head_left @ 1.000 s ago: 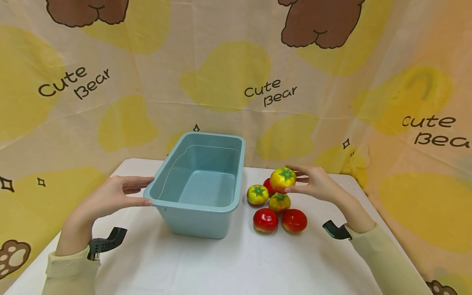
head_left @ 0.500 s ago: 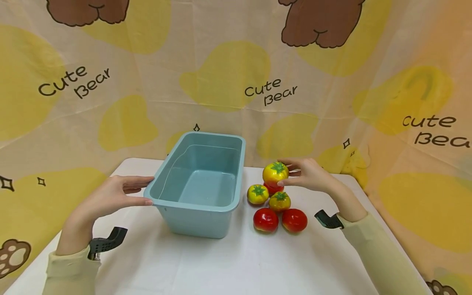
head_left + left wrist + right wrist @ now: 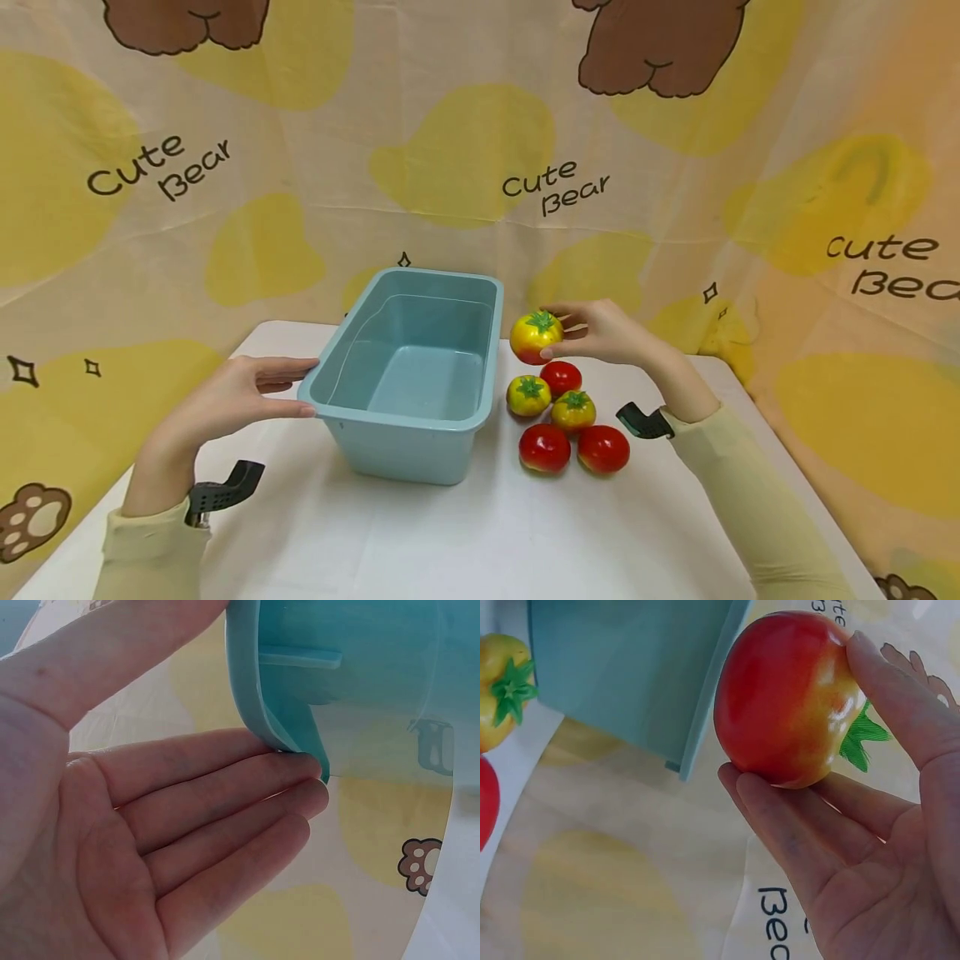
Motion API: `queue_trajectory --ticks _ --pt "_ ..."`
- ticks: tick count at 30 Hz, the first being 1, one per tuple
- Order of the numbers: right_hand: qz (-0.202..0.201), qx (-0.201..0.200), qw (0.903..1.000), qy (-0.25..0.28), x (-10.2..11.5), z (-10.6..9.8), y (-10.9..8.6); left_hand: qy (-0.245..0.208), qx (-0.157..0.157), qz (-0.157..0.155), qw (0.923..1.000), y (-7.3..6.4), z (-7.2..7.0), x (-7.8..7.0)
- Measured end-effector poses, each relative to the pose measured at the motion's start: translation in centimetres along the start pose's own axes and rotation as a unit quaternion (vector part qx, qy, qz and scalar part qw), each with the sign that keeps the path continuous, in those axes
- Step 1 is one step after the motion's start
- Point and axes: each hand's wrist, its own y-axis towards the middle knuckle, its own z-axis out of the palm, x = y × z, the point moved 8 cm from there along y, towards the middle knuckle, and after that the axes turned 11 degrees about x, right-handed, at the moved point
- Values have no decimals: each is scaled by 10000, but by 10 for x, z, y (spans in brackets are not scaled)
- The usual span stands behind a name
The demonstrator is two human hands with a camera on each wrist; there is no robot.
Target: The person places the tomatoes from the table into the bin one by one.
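Note:
My right hand grips a yellow-and-red toy tomato with a green leafy top between thumb and fingers, raised just right of the bin. In the right wrist view the tomato's red underside faces the camera. At the left, straight fingers of my left hand touch the near left corner of a pale blue plastic bin; thumb and fingertips meet its rim. Below the held tomato sit two yellowish tomatoes, one beside the bin and another right of it, and three red ones, including one in front.
A white table bears the bin and tomatoes. Behind it hangs a patterned cloth with bears and lettering, also along both sides. Each wrist wears a black camera mount, the left one near the bin's front.
My right hand has carried the held tomato left and upward, toward the bin's right rim, uncovering the red tomato at the back. My left hand has stayed at the bin's corner.

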Motion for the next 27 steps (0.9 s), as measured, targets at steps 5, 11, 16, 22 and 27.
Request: queue_trajectory --ticks 5,11,16,22,27 --pt "-34 80 9999 65 6 -2 10 -23 0 -23 10000 0 0 1" --pt "-86 145 9998 96 15 -4 20 -49 -25 -35 10000 0 0 1" --pt "-85 179 9998 -7 21 -5 26 -50 -37 -45 10000 0 0 1" --pt "-52 213 9998 22 27 -6 33 -86 -2 -70 9999 0 1 2" --pt "-15 243 9995 188 32 -5 39 -93 -34 -55 9999 -1 1 1"
